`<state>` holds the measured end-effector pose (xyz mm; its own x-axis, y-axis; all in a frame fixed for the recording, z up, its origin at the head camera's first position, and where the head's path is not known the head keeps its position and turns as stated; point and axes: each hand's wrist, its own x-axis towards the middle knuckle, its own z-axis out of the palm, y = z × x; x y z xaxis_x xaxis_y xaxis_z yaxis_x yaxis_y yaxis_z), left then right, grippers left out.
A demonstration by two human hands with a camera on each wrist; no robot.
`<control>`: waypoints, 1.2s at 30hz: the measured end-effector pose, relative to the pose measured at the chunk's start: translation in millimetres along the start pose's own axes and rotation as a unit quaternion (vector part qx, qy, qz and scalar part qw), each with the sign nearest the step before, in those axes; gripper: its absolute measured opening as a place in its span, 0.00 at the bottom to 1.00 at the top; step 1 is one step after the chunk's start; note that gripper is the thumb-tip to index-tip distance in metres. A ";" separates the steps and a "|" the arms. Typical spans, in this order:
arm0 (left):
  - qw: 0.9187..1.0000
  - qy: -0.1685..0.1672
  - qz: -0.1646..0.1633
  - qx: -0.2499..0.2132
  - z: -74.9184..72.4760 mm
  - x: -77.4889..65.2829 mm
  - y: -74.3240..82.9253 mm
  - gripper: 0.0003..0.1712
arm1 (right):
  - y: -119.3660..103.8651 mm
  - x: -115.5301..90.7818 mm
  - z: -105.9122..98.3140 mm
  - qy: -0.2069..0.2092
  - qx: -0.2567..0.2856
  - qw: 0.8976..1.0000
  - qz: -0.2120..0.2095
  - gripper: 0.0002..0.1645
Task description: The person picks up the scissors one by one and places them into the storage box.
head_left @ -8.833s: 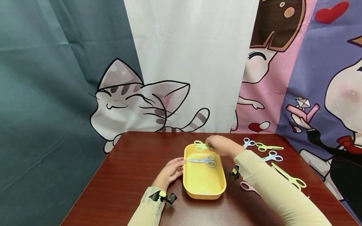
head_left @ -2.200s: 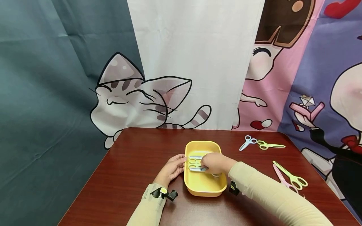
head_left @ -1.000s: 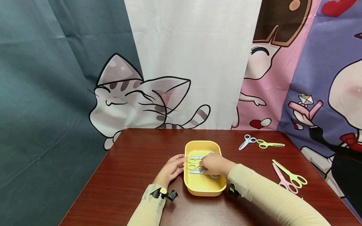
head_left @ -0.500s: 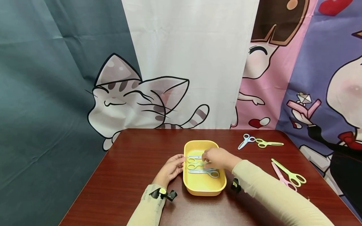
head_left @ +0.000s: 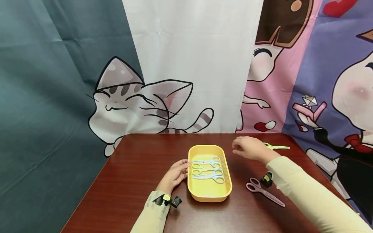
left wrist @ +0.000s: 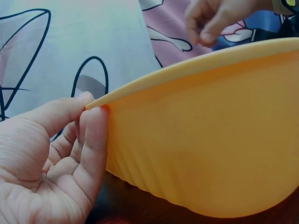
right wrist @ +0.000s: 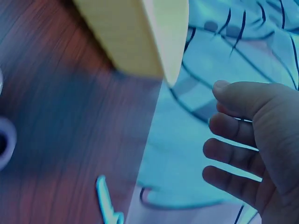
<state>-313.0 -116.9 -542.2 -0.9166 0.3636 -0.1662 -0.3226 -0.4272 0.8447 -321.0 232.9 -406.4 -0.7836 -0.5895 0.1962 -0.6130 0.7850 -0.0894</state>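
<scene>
My left hand [head_left: 175, 174] pinches the left rim of a yellow plastic tray [head_left: 209, 194] between thumb and fingers, as the left wrist view shows closely. In the tray lie a light blue pair of scissors [head_left: 216, 159], a yellow-green pair [head_left: 198, 166] and, nearest me, another light blue pair [head_left: 219, 176]. To the right of the tray my right hand [head_left: 250, 149] hovers over the back of the table, fingers loosely bent and holding nothing. Beneath it, in the right wrist view, shows part of a light blue pair of scissors [right wrist: 106, 203].
Yellow-green scissors [head_left: 278, 147] lie at the back right, partly behind my right hand. Pink scissors [head_left: 268, 194] lie right of the tray on the dark red wooden table [head_left: 140, 168]. My right sleeve [head_left: 309, 187] covers the table's right side. A printed curtain [head_left: 189, 64] hangs behind.
My right hand has left the tray, empty, and moved right and away from me. Both light blue pairs in the tray are uncovered. My sleeve now reveals pink scissors and hides the right-hand pairs.
</scene>
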 end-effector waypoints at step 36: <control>1.000 -0.011 0.001 -0.013 -1.8 0.1 -0.2 0.05 | 10.7 -95.6 34.6 -0.115 0.058 0.991 0.026 0.11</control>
<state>-313.4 -118.3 -543.3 -0.9117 0.3809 -0.1539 -0.3280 -0.4494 0.8309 -256.2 291.1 -459.9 -0.8087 -0.5869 -0.0393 -0.5678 0.7963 -0.2085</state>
